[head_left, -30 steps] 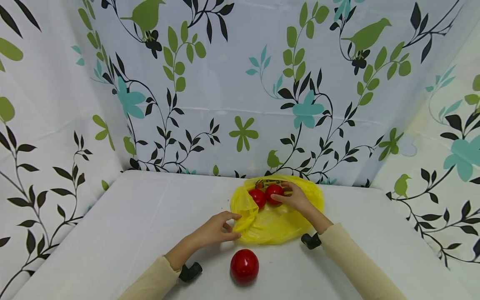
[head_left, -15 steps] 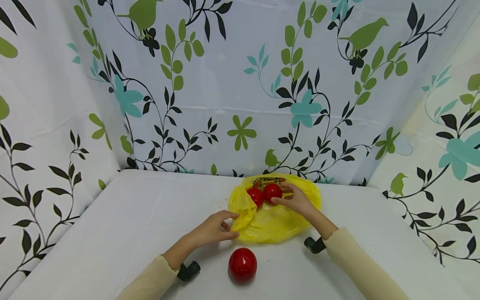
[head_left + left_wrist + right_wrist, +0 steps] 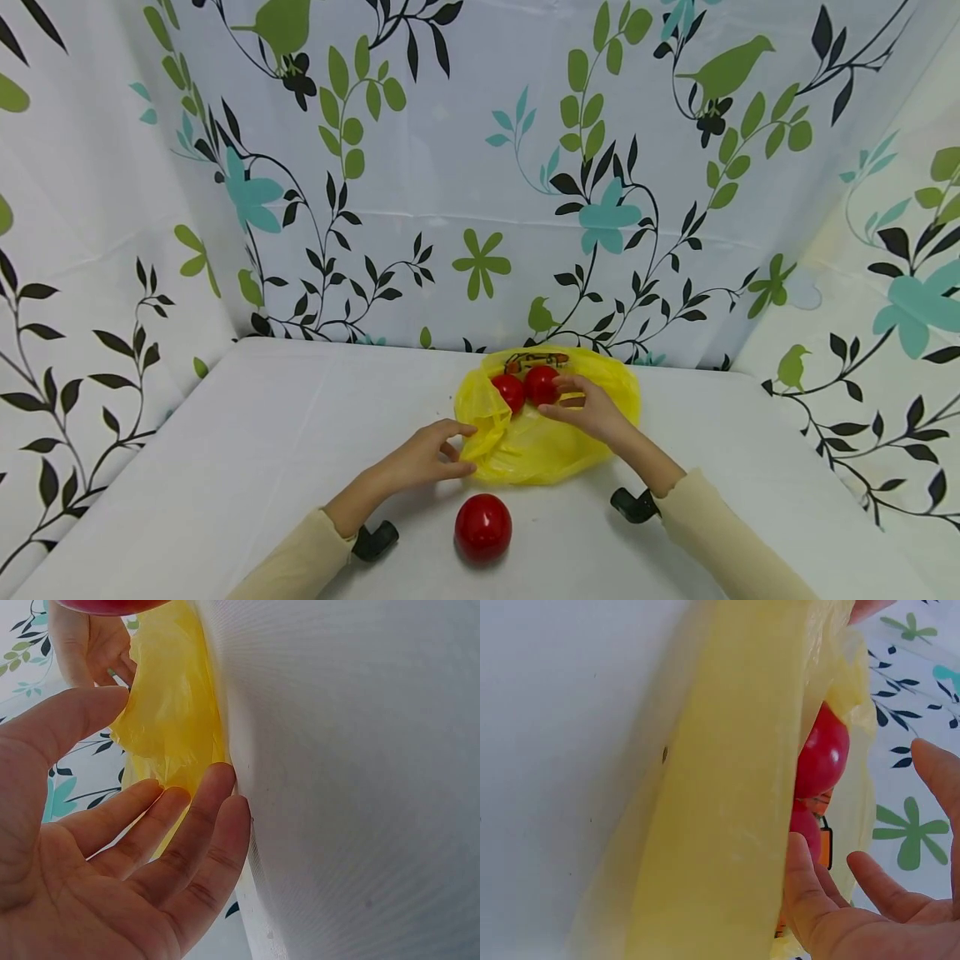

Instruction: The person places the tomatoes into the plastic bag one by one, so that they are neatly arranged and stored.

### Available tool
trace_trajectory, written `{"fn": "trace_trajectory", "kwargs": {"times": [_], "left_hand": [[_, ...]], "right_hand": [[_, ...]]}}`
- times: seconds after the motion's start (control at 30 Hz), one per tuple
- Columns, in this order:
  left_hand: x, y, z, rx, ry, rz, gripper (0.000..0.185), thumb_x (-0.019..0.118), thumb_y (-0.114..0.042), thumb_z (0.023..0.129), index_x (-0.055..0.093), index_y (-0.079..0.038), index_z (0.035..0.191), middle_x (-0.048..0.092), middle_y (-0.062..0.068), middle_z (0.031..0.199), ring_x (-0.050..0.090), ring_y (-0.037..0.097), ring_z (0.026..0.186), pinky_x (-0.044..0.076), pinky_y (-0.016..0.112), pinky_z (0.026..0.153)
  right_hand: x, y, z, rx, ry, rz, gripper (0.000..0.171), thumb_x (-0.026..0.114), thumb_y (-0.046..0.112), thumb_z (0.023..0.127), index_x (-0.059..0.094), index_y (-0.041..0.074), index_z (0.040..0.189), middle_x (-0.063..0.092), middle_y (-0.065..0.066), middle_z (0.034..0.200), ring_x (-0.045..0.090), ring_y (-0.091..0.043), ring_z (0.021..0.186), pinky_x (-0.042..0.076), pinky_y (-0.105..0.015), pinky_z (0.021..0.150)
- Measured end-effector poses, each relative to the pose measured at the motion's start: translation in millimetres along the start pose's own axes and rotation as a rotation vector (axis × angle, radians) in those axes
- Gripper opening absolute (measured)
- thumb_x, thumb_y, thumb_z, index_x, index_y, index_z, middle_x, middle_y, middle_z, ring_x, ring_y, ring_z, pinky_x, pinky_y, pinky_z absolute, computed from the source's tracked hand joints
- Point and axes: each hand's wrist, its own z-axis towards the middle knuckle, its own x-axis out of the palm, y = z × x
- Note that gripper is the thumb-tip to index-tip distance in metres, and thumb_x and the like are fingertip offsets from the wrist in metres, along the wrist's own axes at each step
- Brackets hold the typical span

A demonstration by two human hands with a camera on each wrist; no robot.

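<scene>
A yellow plastic bag point(image 3: 551, 442) lies crumpled on the white table point(image 3: 262, 433), and two red round fruits point(image 3: 510, 390) point(image 3: 542, 383) sit side by side in its open mouth. My right hand point(image 3: 561, 397) hovers open just right of the nearer one, fingers relaxed around it without gripping. In the right wrist view its straight fingers point(image 3: 802, 885) point at the fruits point(image 3: 823, 754) past the bag's fold point(image 3: 727, 810). My left hand point(image 3: 463, 450) rests at the bag's left edge; its fingertips point(image 3: 217, 787) touch the yellow plastic point(image 3: 172, 712), palm open. A third red fruit point(image 3: 483, 527) sits alone near me.
Floral-print curtains point(image 3: 480, 167) wall in the table at the back and both sides. Bare white tabletop stretches left of the bag and right of my right arm. Black wrist mounts point(image 3: 375, 540) point(image 3: 633, 504) show under both sleeves.
My right hand has drawn back slightly from the red fruit it was touching. The left hand stays at the bag's edge. The loose fruit has not moved.
</scene>
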Motion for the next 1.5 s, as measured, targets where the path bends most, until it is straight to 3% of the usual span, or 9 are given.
{"fn": "trace_trajectory", "kwargs": {"times": [0.37,0.63,0.97,1.23,1.5], "left_hand": [[-0.8,-2.3,-1.5,-0.006,0.004,0.011,0.057,0.071,-0.024,0.09,0.051,0.002,0.137,0.05,0.02,0.136,0.061,0.022,0.096,0.055,0.033,0.082],[-0.9,-1.7,-1.9,-0.004,0.002,0.012,0.057,0.071,-0.023,0.09,0.051,0.002,0.136,0.051,0.02,0.135,0.062,0.022,0.096,0.056,0.035,0.081],[-0.6,0.0,-0.8,0.004,0.001,0.016,0.057,0.071,-0.024,0.09,0.051,0.002,0.137,0.051,0.02,0.135,0.062,0.023,0.096,0.056,0.033,0.08],[-0.2,1.3,0.4,-0.018,-0.01,0.014,0.058,0.072,-0.026,0.089,0.051,0.0,0.137,0.05,0.02,0.137,0.062,0.025,0.1,0.056,0.036,0.083],[2.2,2.2,2.4,-0.02,-0.003,-0.002,0.058,0.071,-0.026,0.089,0.051,-0.001,0.137,0.049,0.02,0.139,0.062,0.025,0.101,0.056,0.038,0.085]], "right_hand": [[7,5,-23,-0.051,0.05,0.032,0.063,0.074,0.032,0.087,0.049,0.001,0.136,0.05,-0.02,0.139,0.052,-0.039,0.123,0.051,-0.043,0.096],[14,7,-37,-0.09,0.14,0.096,0.065,0.076,0.029,0.085,0.048,0.001,0.136,0.048,-0.022,0.139,0.052,-0.038,0.123,0.05,-0.041,0.097],[24,11,-55,-0.146,0.218,0.144,0.059,0.075,0.024,0.086,0.049,-0.002,0.133,0.048,-0.025,0.138,0.052,-0.039,0.124,0.052,-0.03,0.092],[37,18,-63,-0.214,0.278,0.181,0.057,0.075,0.022,0.087,0.05,-0.004,0.131,0.049,-0.026,0.136,0.051,-0.043,0.123,0.049,-0.039,0.098],[52,14,-74,-0.324,0.386,0.199,0.05,0.074,0.016,0.088,0.053,-0.001,0.129,0.05,-0.02,0.133,0.049,-0.041,0.124,0.049,-0.036,0.098]]}}
